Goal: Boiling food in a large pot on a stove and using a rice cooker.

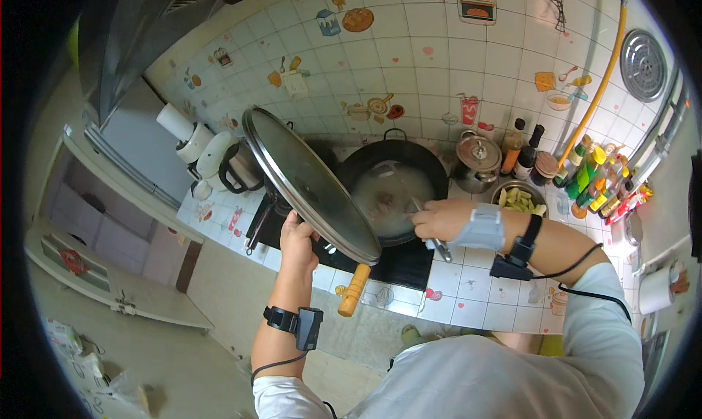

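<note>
My left hand (299, 241) grips the edge of a large glass lid (312, 188) with a metal rim, held tilted to the left of a black wok (433, 161). Cloudy, whitish liquid (389, 191) fills the bottom of the wok, with some pale brownish pieces near the middle. In my right hand (439, 220) is a metal utensil (440, 250), its handle end sticking out below my fingers. Its working end reaches into the wok and is hard to make out. A wooden handle (354, 292) juts toward me below the lid's lower edge.
Right of the wok stand a lidded steel pot (477, 158), a bowl of cut green vegetables (518, 199) and several sauce bottles (587, 172). An electric kettle (241, 169) and a small dark pan (266, 221) are at the left. A black cooktop (403, 268) lies beneath the wok.
</note>
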